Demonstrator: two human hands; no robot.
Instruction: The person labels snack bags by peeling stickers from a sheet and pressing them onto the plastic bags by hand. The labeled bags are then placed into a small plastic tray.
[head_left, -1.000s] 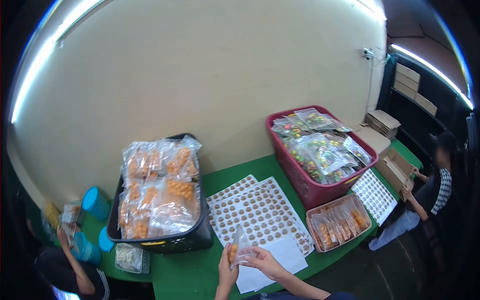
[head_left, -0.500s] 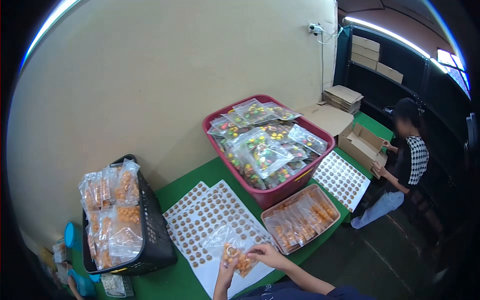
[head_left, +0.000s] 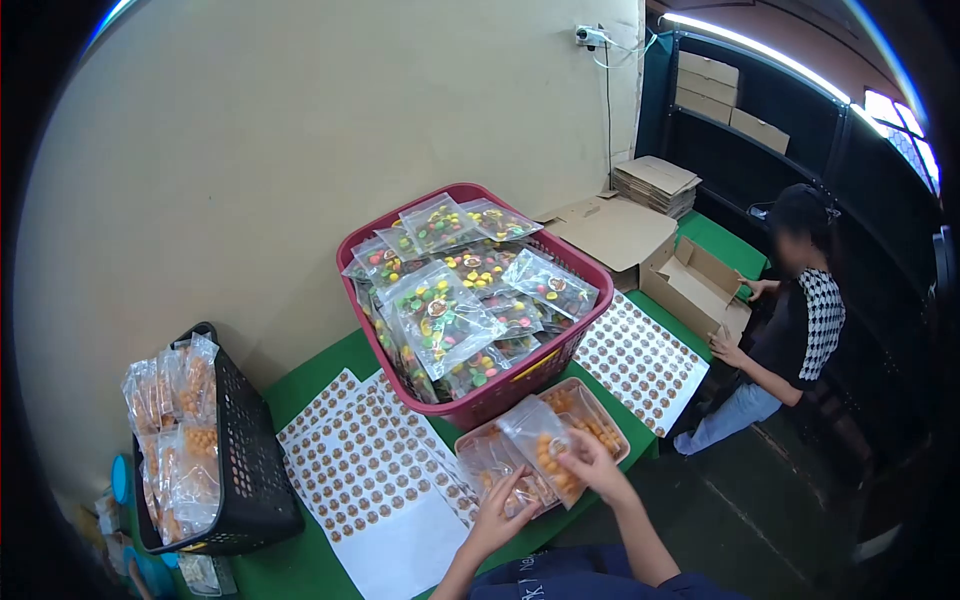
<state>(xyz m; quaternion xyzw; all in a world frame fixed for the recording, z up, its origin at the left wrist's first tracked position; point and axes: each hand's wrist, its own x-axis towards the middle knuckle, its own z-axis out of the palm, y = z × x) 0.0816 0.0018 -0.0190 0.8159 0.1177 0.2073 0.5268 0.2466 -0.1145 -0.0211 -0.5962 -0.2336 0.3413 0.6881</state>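
Right hand [head_left: 592, 468] pinches a clear snack bag [head_left: 540, 448] in its fingers just over the tray [head_left: 612, 420] at the bench [head_left: 300, 565] edge, left hand [head_left: 505, 500] fingers spread loose on the packed bags [head_left: 488, 462] inside; laying it flat would call for a clean release.

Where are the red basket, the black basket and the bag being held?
red basket [head_left: 480, 403]: head view, on its front wall below the rim.
black basket [head_left: 250, 460]: head view, on its mesh side wall.
bag [head_left: 538, 438]: head view, on its clear middle.
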